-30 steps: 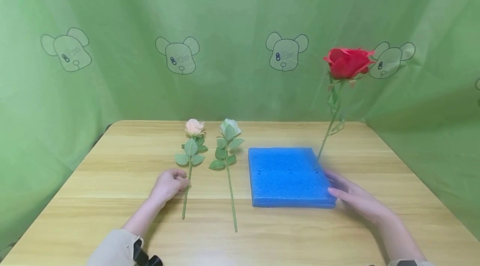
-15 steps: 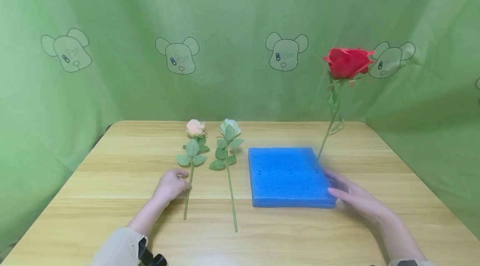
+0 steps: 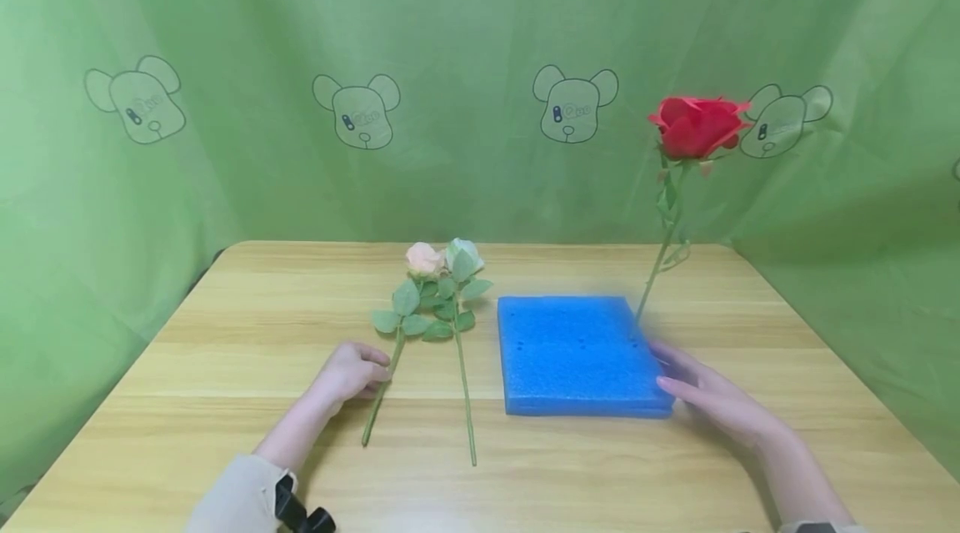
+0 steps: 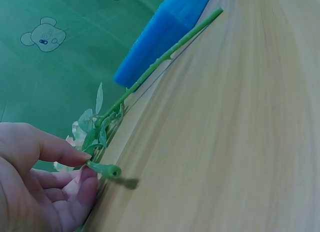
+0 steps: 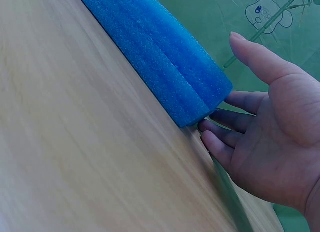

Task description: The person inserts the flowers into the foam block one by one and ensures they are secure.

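My left hand [image 3: 351, 372] pinches the stem of a pale pink rose [image 3: 425, 259] between thumb and fingers. In the left wrist view the cut end of that stem [image 4: 106, 170] pokes out past the fingertips. A white rose [image 3: 464, 257] lies just right of it, and the two blooms and their leaves meet. My right hand [image 3: 712, 395] rests against the right side of a blue foam block [image 3: 577, 358], its fingers loosely extended and the thumb apart in the right wrist view. A red rose [image 3: 697, 127] stands upright at the block's right edge; its stem's foot is blurred.
The light wooden table [image 3: 225, 333] carries the flowers and the block. A green curtain [image 3: 465, 183] printed with bear heads hangs behind it and along the sides. Several small holes [image 3: 582, 346] dot the block's top.
The pink rose's bloom has swung right against the white rose, while its stem end shifted slightly left. My left hand has moved a little to the right. The right hand has stayed put.
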`<state>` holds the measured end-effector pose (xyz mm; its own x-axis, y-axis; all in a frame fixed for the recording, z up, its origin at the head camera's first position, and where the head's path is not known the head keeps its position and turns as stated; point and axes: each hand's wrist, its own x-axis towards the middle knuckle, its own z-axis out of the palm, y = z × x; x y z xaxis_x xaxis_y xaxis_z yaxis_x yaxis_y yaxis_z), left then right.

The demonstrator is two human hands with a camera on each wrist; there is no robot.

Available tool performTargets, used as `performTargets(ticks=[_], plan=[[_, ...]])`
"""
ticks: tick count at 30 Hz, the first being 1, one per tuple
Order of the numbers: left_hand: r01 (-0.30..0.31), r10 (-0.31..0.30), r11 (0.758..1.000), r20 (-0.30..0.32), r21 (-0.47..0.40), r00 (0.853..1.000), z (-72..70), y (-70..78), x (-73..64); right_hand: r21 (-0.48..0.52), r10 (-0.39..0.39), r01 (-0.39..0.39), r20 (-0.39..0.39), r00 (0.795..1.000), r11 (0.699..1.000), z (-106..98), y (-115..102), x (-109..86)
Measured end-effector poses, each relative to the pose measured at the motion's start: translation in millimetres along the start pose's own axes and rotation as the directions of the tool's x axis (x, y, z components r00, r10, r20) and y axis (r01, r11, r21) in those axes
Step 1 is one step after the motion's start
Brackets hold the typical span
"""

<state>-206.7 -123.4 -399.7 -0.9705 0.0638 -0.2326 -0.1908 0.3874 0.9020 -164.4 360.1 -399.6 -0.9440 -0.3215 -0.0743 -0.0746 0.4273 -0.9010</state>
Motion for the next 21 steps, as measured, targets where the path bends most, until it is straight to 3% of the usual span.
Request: performTargets(ticks=[12,21], plan=[[0.025,-0.019,0.997,0.081,-0.069,0.997,-0.1,5.0,-2.4,-0.026,-0.007,0.007,-0.009,1.0,1.0,0.3,-1.1,0.0],[0.016,0.002,0.991,0.138,-0.132,0.99,-0.5,3.6,-0.5,-0.027,-0.015,0.015,-0.009,1.0,1.0,0.5,-2.7,0.0]])
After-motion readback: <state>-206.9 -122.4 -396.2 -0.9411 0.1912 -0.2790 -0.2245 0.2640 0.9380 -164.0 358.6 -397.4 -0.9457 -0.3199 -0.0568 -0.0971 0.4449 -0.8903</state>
